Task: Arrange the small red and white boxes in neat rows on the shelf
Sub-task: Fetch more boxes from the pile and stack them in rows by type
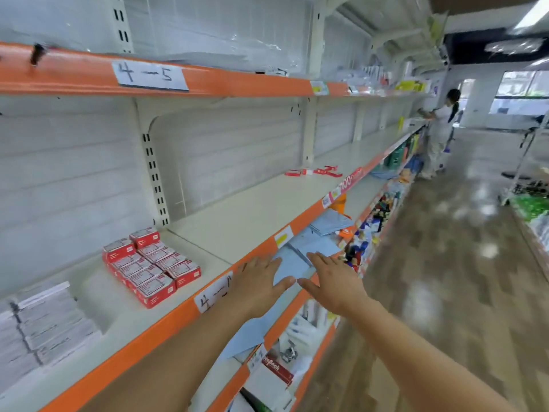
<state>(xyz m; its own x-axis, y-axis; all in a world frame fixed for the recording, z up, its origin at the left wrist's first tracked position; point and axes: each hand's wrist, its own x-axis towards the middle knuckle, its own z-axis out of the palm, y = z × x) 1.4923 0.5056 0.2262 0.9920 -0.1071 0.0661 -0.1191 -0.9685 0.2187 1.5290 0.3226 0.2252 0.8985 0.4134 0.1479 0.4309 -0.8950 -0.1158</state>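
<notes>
Several small red and white boxes [151, 264] stand packed in rows on the pale shelf [243, 221], left of centre near its back wall. Farther along the same shelf a few more red and white boxes [315, 171] lie loose and scattered. My left hand [258, 282] and my right hand [332, 282] reach forward side by side in front of the shelf's orange front edge [166, 319], fingers straight and spread, palms down. Neither hand holds anything, and both are well to the right of the packed boxes.
Stacks of white packets [44, 322] fill the shelf's left end. Blue folded sheets [312, 248] and mixed goods lie on the lower shelves. A person [439, 129] stands at the far end of the aisle. The wooden floor [445, 263] runs along the right.
</notes>
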